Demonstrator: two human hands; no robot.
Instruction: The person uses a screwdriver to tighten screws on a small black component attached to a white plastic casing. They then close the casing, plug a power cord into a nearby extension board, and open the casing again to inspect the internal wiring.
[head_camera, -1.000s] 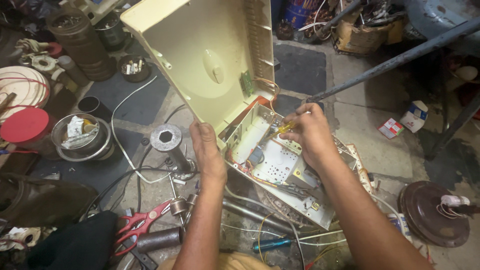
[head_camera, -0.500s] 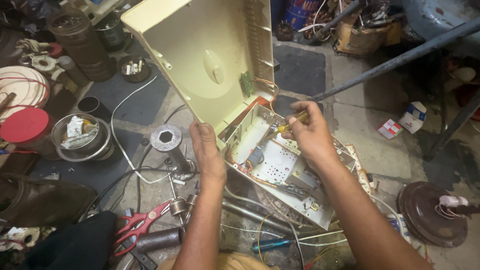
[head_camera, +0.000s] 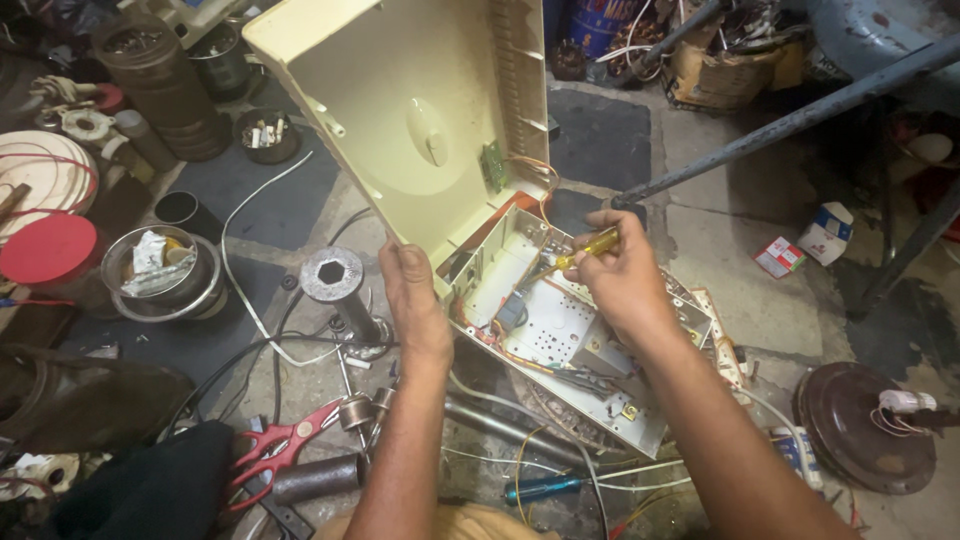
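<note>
An opened cream plastic appliance case lies on the floor; its lid (head_camera: 400, 120) stands tilted up and back, its white base tray (head_camera: 560, 330) shows wires and small parts. My left hand (head_camera: 412, 295) grips the lid's lower edge where it meets the base. My right hand (head_camera: 620, 270) holds a yellow-handled screwdriver (head_camera: 588, 246), its tip pointing down-left into the upper corner of the base. Orange wires run from the lid to the base.
Red-handled pliers (head_camera: 285, 445) and metal cylinders (head_camera: 335, 280) lie near my left arm. A steel bowl (head_camera: 165, 270), a red lid (head_camera: 45, 248) and tins sit at the left. A blue-handled tool (head_camera: 540, 487) lies below; a dark round disc (head_camera: 865, 425) and slanted metal bar (head_camera: 800, 115) are at the right.
My right hand has shifted slightly left and up with the screwdriver over the base's upper corner. My left hand stays on the lid's edge.
</note>
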